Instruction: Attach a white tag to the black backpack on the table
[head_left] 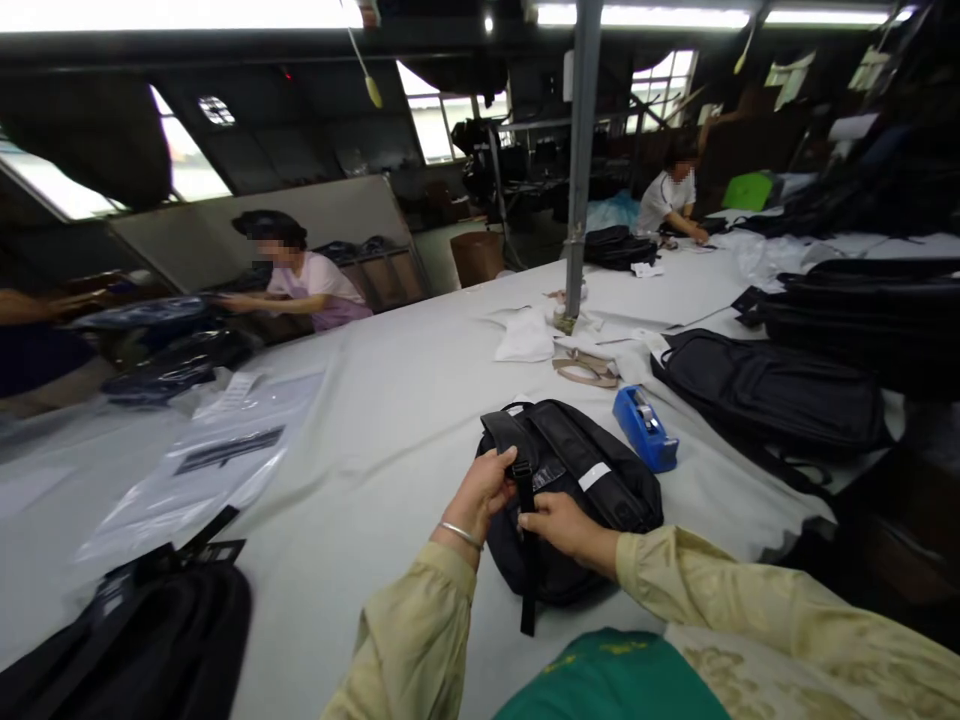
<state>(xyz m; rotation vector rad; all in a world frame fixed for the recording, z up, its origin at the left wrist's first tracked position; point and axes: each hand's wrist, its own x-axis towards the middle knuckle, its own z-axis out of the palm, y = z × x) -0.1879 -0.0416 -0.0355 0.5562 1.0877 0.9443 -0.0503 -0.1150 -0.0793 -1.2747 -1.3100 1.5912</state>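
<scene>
In the head view, a black backpack (pixel 559 500) lies on the pale-covered table (pixel 375 470), at the near edge in front of the person, straps facing up. Its outline is rounded, its fabric dark and soft, with wide padded straps; a small white label (pixel 594 476) crosses the right one. A narrow black webbing strap (pixel 528 560) runs from a dark buckle (pixel 520 468) down over the bag, its end hanging past the bag's near edge.

The left hand (pixel 487 490) pinches the left padded strap by the buckle, thumb on top. The right hand (pixel 562 524) has a narrow pinch on the webbing strap just below.

Right of the bag, near it, sits a blue tape dispenser (pixel 645 428); farther right lies another black bag (pixel 772 390). Beyond the backpack is a tan strap loop (pixel 586 368). Stacked black bags (pixel 142 640) fill the near left.
</scene>
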